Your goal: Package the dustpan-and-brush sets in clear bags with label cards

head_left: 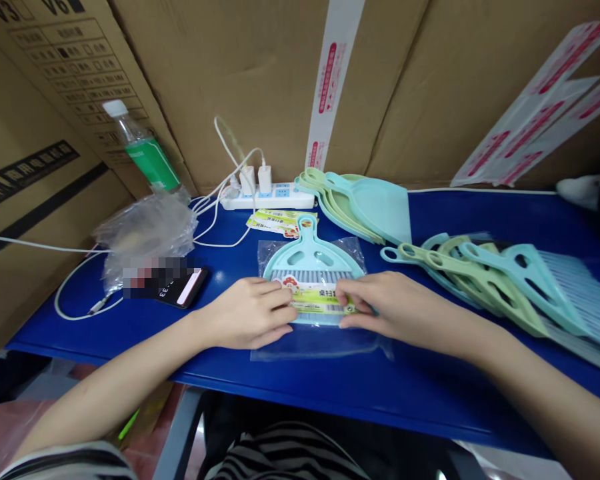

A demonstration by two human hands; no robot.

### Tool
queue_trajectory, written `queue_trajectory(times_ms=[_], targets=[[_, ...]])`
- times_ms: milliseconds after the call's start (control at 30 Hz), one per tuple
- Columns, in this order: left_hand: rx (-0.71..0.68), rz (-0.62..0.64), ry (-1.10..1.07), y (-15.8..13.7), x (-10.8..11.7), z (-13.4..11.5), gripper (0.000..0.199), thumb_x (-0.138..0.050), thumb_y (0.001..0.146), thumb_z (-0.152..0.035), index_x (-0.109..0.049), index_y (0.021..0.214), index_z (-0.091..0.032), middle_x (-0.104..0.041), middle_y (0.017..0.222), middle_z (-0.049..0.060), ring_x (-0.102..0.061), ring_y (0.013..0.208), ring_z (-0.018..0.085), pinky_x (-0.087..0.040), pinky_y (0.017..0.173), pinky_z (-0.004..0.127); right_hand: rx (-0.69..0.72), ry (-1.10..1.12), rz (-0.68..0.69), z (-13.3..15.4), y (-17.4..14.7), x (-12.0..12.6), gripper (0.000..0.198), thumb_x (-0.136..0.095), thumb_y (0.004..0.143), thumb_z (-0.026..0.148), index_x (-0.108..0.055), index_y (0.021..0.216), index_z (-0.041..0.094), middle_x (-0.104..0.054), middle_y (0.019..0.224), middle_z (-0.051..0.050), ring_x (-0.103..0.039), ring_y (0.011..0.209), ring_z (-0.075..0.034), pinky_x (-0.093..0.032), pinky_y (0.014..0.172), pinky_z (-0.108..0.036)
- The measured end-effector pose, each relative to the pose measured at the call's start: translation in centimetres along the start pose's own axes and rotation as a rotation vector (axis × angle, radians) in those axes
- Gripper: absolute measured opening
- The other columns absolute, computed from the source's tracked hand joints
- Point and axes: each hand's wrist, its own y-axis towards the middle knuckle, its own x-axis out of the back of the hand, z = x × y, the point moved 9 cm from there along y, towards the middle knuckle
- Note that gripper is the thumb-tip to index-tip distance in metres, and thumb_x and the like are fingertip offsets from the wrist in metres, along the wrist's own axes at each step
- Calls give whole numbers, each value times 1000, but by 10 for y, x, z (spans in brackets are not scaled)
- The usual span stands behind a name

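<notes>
A light blue mini broom and dustpan set [311,257] lies inside a clear plastic bag [320,343] on the blue table [330,387]. A green and yellow label card [316,299] rests across the bag's middle. My left hand [250,312] presses on the card's left end. My right hand [387,303] pinches the card's right end, fingers on the bag. Both hands lie flat against the packet.
A stack of blue and green dustpans [365,203] sits behind. A row of small brushes [500,273] lies at right. More label cards [275,221], a power strip [270,195], a phone [180,287], crumpled plastic [145,230] and a bottle [143,150] are at left. Cardboard boxes [260,73] wall the back.
</notes>
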Motion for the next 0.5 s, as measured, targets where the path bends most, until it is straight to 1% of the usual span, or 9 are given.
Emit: queue_trajectory(times_ms=[100,233,367,500], targets=[[-25,-38,43,1,3,-3,31,-39,100,-27,-63,84,-17,-62,76,1,-57,67,15,-44,58,28,-7,-7,-6,0,1,1,17,-69,79,24,-52,78,22,-52,58,6,-51,52,-14,-29,52,-24],[-41,-67,69,3,7,-6,30,-38,99,-18,-62,80,-17,-61,72,0,-56,64,13,-42,55,28,19,-8,-30,1,0,2,18,-69,79,25,-52,77,23,-51,56,7,-50,50,-13,-29,52,-24],[-52,-59,76,3,6,-8,30,-38,97,-15,-61,79,-16,-61,71,0,-56,64,13,-42,56,27,32,-17,-44,1,-1,2,19,-70,79,26,-51,76,23,-51,55,7,-49,49,-13,-29,51,-24],[-55,-30,61,2,4,-7,28,-38,97,-15,-60,80,-16,-63,75,1,-58,68,14,-43,57,28,45,-35,-53,2,-1,1,18,-69,80,27,-51,77,23,-53,56,6,-50,49,-13,-29,51,-24]])
